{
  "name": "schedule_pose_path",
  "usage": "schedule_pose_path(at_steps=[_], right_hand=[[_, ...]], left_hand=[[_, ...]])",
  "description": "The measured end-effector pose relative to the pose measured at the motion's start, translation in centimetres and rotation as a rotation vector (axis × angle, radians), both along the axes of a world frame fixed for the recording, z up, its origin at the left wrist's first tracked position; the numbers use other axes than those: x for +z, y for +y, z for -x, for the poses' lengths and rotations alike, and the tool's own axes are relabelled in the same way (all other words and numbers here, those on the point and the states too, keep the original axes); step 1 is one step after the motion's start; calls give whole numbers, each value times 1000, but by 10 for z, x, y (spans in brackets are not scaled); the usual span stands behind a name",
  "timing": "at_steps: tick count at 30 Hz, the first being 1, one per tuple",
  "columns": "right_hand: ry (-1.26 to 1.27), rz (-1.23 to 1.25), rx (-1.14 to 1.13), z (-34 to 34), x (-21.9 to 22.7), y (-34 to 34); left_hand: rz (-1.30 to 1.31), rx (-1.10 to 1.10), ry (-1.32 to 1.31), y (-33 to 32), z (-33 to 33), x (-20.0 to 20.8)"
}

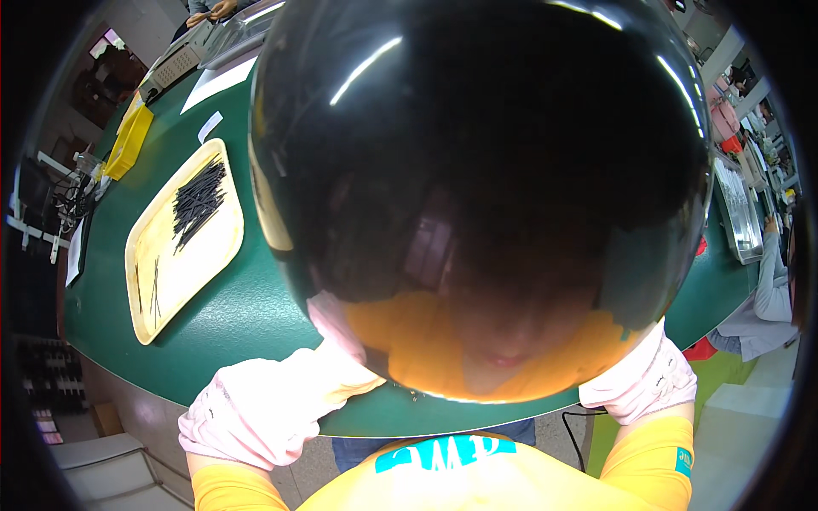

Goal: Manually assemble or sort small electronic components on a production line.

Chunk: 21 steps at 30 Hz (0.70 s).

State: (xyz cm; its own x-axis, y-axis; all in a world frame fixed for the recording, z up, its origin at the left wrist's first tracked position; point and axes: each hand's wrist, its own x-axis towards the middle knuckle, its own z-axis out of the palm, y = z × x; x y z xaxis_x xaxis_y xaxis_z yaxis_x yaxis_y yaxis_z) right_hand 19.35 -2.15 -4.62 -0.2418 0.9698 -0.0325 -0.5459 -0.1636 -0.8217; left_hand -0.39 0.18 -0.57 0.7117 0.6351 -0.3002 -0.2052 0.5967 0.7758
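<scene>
A large, glossy black dome-shaped thing (486,153) fills the middle of the view, close to the camera, and hides most of the work area. My left hand (348,380) reaches under its lower left edge from a pink sleeve cover (256,409); the fingers are hidden. On the other side, a second pink sleeve cover (643,383) runs under the dome's lower right edge, and the right hand in it is covered. What either hand holds cannot be made out. Left of the dome, a cream tray (183,277) carries a pile of thin black rods (199,200) and several loose ones.
The green tabletop (264,298) curves around me. A yellow bin (129,143) and a paper slip (210,127) lie at the far left. Metal trays (243,34) stand at the back, near another person's hands (220,8). At right, a grey-sleeved person (767,298) sits near a metal tray (738,209).
</scene>
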Motion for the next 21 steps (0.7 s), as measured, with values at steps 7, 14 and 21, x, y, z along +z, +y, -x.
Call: schedule_pose_path(at_steps=[7,14,21], right_hand=[[-156,-173,72,7,17,5],[-146,-278,80,7,3,6],[-136,-181,45,-11,5,12]], left_hand=[[-108,18,2,-2,-1,2],[-89,23,0,1,1,0],[-44,16,3,1,2,1]])
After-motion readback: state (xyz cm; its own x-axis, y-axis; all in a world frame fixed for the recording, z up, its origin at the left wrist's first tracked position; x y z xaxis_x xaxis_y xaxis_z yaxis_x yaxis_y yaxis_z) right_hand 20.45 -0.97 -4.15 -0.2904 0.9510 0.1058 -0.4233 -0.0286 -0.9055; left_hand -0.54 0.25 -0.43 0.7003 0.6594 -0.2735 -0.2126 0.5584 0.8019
